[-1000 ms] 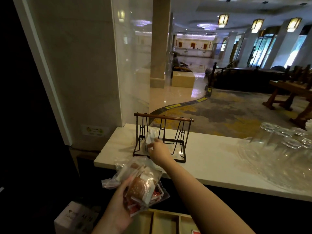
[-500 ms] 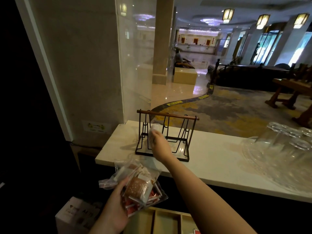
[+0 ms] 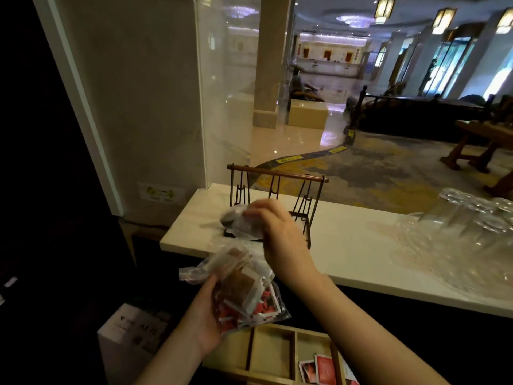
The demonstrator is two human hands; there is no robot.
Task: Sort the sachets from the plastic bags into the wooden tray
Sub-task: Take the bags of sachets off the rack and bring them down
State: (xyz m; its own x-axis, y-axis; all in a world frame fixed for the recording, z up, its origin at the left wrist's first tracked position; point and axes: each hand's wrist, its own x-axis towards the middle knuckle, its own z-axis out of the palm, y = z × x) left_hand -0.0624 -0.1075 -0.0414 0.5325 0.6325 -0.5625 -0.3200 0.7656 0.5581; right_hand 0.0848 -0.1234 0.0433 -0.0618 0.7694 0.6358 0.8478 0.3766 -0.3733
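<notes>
Left hand: lower centre of frame, palm up, fingers clamped round a clear plastic bag of sachets.
Bag contents: brown, white and red sachets, packed tight; bag mouth crumpled, pointing upper left.
Right hand: centre of frame, fingers closed on a second plastic bag, motion-blurred; contents not readable.
Second bag position: above the near edge of the worktop, in front of the rack's left side; touching the surface or not, cannot tell.
Wire rack: dark metal frame with a brown top bar, standing upright on the worktop, partly hidden behind the right hand.
Worktop: pale stone slab, crossing mid-frame left to right.
Wooden tray: bottom centre, below the worktop edge, split by dividers into compartments.
Tray fill: left and middle visible compartments bare; right compartment holds red sachets, lying flat and overlapping.
Glasses: right edge of frame, clear, upturned on a clear platter on the worktop, well apart from both hands.
White box: lower left, below the worktop, just left of the left forearm.
Background: lobby with carpet, columns and lamps, upper half of frame.
</notes>
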